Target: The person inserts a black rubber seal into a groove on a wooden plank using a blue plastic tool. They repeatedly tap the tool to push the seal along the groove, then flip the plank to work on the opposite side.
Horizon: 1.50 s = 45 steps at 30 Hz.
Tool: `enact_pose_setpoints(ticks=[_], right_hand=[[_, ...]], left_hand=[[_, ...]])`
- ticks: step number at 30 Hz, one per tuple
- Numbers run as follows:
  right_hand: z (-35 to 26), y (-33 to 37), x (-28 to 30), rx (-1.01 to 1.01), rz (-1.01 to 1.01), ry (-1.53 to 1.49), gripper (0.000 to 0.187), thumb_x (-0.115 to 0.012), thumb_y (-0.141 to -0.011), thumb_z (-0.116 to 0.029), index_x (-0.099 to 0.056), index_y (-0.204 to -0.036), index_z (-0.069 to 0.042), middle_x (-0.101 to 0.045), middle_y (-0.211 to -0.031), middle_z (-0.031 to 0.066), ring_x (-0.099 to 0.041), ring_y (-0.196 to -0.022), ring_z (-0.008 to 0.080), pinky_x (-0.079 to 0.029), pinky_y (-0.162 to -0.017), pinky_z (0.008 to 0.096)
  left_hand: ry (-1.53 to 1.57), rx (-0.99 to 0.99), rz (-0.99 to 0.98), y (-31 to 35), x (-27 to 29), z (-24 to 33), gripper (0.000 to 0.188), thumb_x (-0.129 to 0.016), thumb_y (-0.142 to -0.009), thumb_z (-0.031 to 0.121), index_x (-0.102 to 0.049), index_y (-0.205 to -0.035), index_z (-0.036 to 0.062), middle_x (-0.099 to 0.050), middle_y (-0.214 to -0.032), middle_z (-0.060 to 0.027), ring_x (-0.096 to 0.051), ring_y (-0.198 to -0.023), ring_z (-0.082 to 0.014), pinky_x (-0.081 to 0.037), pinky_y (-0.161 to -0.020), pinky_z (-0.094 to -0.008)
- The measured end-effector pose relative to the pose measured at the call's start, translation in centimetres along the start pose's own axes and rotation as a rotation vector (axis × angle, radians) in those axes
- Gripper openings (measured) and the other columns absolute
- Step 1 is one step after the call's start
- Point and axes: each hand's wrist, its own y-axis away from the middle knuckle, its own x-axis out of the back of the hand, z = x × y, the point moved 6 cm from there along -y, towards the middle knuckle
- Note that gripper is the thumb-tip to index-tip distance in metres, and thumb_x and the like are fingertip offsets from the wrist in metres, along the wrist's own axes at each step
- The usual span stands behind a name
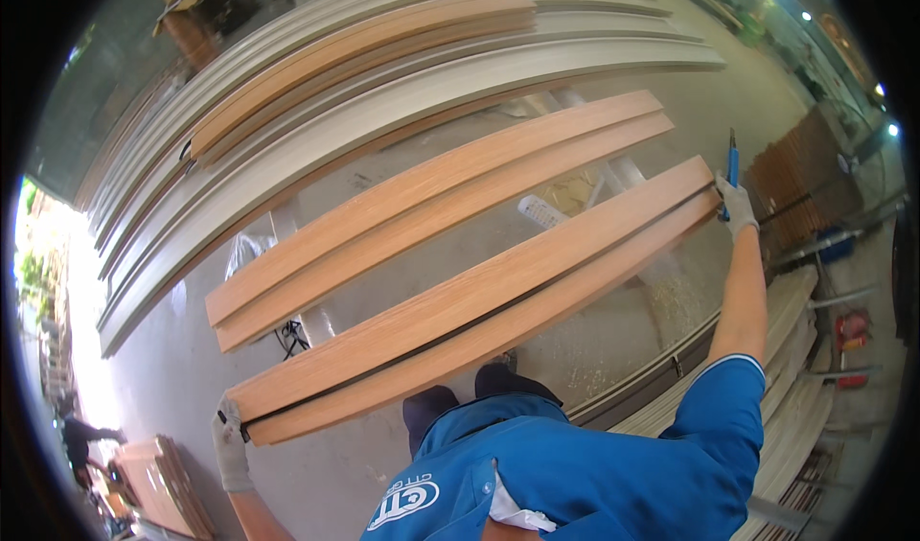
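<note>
In front of me lies a long wood-coloured profile (479,301) with a stepped face, slanting from lower left to upper right. A thin black strip (460,332) runs along its step and sticks out a little at the left end. My left hand (230,440), in a pale glove, is closed at that end, on the black strip. My right hand (736,206), also gloved, is at the far right end, closed round a slim blue tool with a dark pointed tip (733,162), which looks like a cutter knife. The exact grip of both hands is partly hidden.
A second wood-coloured profile (441,210) lies parallel, just beyond. Farther back are long grey profiles (412,95) with wood-coloured ones (364,57) on top. A white remote-like object (542,211) lies between the near profiles. More boards (791,388) are stacked at right.
</note>
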Motion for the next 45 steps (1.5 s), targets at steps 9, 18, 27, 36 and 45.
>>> enact_pose_setpoints(ticks=[9,18,27,36,45], right_hand=[[-6.1,-8.4,-1.1,0.381,-0.141,0.054,0.046,-0.069,-0.093,-0.039,-0.068,-0.124,-0.004,-0.058,-0.071,-0.0031,-0.054,-0.062,0.0087,-0.042,-0.056,0.0287],[-9.2,-16.6,-14.1,0.176,-0.4,0.116,0.031,-0.065,-0.096,-0.044,-0.062,-0.1,-0.014,-0.057,-0.071,-0.0018,-0.053,-0.054,0.012,-0.041,-0.046,0.029],[-9.6,-14.9,-15.7,0.063,-0.425,0.107,0.061,-0.067,-0.092,-0.056,-0.058,-0.131,-0.009,-0.06,-0.124,0.0144,-0.063,-0.106,0.0335,-0.055,-0.077,0.0498],[-7.3,-13.8,-11.7,0.132,-0.43,0.097,0.052,-0.073,-0.086,-0.059,-0.068,-0.106,-0.011,-0.057,-0.085,0.0031,-0.052,-0.066,0.0177,-0.044,-0.055,0.036],[-7.4,-11.3,-1.9,0.235,-0.236,0.15,0.034,-0.065,-0.099,-0.038,-0.049,-0.076,-0.017,-0.033,-0.055,-0.0073,-0.029,-0.042,0.0068,-0.021,-0.04,0.0263]], left_hand=[[-0.155,0.087,0.145,-0.1,0.8,-4.1,0.044,-0.051,-0.108,0.034,-0.064,-0.118,-0.0062,-0.066,-0.094,-0.0087,-0.055,-0.085,-0.0161,-0.05,-0.077,-0.0347],[0.235,0.13,0.451,-7.0,4.9,2.2,0.035,-0.069,-0.094,0.045,-0.064,-0.109,0.0138,-0.051,-0.071,0.0033,-0.046,-0.05,-0.0089,-0.038,-0.044,-0.0265],[0.052,0.265,0.098,-16.8,-5.1,6.3,0.07,-0.057,-0.097,0.061,-0.064,-0.127,-0.002,-0.065,-0.125,-0.0144,-0.058,-0.114,-0.0223,-0.043,-0.1,-0.0362],[-0.004,0.296,0.069,-14.7,-5.0,7.7,0.062,-0.059,-0.099,0.055,-0.067,-0.123,-0.0011,-0.069,-0.109,-0.0111,-0.062,-0.101,-0.017,-0.049,-0.089,-0.032],[0.49,0.205,0.254,-7.0,4.9,2.7,0.046,-0.058,-0.099,0.036,-0.066,-0.127,-0.0004,-0.071,-0.109,-0.0096,-0.067,-0.096,-0.0189,-0.05,-0.09,-0.03]])
